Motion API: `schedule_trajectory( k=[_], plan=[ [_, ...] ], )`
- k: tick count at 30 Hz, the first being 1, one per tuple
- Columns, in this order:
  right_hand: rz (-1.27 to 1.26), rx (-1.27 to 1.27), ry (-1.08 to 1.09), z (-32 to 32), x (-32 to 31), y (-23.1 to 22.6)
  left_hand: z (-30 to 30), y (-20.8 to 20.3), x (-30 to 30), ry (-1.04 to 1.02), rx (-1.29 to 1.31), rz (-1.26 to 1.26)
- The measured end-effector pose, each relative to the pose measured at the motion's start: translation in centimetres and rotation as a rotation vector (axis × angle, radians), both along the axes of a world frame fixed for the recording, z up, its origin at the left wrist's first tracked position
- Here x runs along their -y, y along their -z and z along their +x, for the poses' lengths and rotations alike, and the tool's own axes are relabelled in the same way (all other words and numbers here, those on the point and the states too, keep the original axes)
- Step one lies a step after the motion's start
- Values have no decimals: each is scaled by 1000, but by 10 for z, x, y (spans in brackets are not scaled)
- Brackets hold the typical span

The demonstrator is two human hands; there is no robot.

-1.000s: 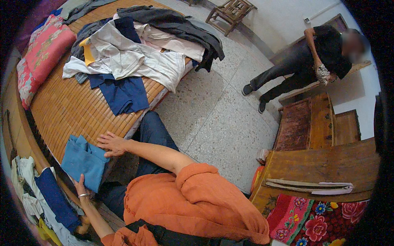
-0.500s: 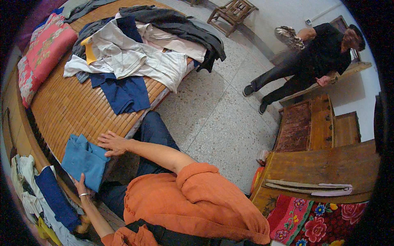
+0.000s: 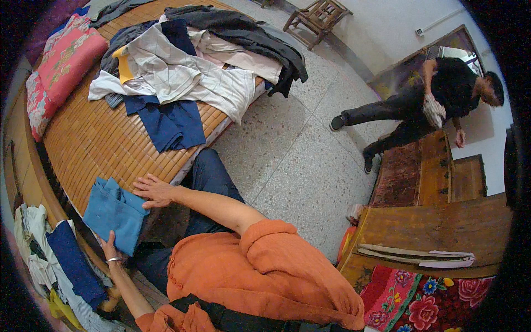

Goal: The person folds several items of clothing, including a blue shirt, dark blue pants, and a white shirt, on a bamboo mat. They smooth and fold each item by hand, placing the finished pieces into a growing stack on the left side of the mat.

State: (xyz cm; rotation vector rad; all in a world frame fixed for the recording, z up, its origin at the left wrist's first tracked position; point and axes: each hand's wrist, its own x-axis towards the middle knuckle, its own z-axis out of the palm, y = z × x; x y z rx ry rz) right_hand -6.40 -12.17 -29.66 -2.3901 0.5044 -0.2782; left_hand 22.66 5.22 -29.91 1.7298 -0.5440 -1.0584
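A folded blue garment (image 3: 114, 217) rests at the near edge of the bamboo-matted bed (image 3: 99, 149). My left hand (image 3: 109, 247) grips its near edge, the thumb on top and the other fingers partly hidden under the cloth. Beside its right side, my right hand (image 3: 155, 191) lies palm down with the fingers spread, holding nothing. Farther up the mat is a loose heap: a white shirt (image 3: 166, 72), a navy garment (image 3: 168, 124) and dark grey clothing (image 3: 238, 36).
Stacked clothes (image 3: 77, 263) lie at lower left. A red floral pillow (image 3: 63, 72) is on the bed's left. Across the speckled floor (image 3: 293, 144), a person in black (image 3: 437, 88) stands near a wooden cabinet (image 3: 406, 171). A wooden chair (image 3: 316, 21) stands at the back.
The person in black has stepped to the right and lowered the bundled cloth they carry. My hands and the blue garment stay almost where they were.
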Motion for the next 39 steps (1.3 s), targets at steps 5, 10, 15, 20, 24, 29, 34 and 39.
schedule_trajectory(
  k=[5,10,15,20,24,29,34,39],
  plan=[
    [-96,51,9,13,0,8,-22,-46,1,-78,-89,121],
    [-113,169,36,13,1,-8,-20,-63,4,-101,-179,177],
    [3,-97,84,9,7,-35,-13,-47,16,-37,-141,62],
    [40,-15,119,14,32,-28,-31,-64,15,-121,-274,8],
    [-51,3,137,14,40,-24,-21,-40,18,-109,-214,23],
    [-142,6,158,18,38,-23,-24,-52,19,-28,-11,-16],
    [-181,218,261,36,7,-10,-21,-67,17,-54,661,286],
    [39,267,333,59,-43,-31,-37,-82,22,34,1112,143]
  ],
)
